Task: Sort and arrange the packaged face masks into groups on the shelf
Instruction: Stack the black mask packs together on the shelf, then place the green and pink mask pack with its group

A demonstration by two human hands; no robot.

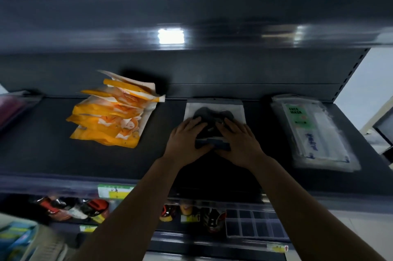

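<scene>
**poster1:** Head cam, looking down at the dark shelf point(53, 154). Both hands are on the black mask pack point(213, 112) in the middle of it. Left hand point(187, 140) and right hand point(236, 141) lie side by side, nearly touching, fingers pretty much straight and pressed flat on top of the pack. Thumbs tuck in at its near edge, where a dark folded bit point(212, 143) sits between them. Can't tell if the thumbs hook under it.

**poster2:** What else is on that shelf?

**poster1:** 2 more groups. On the left, a messy fanned stack of orange mask packets point(110, 116), well apart from the hands. On the right, a flat pile of clear packs with a green "FACE MASK" label point(308, 133), near the shelf's right end. The black pack sits between those 2, touching neither, with its far edge close to the back panel point(255, 69).

**poster2:** Anything below?

**poster1:** On the lower shelf point(191, 239), small red and black packaged items point(70, 209), too blurry to name, and a yellow-green price tag point(114, 191) on the shelf lip. At the far left edge there's something pinkish point(10, 109), also blurred.
</scene>
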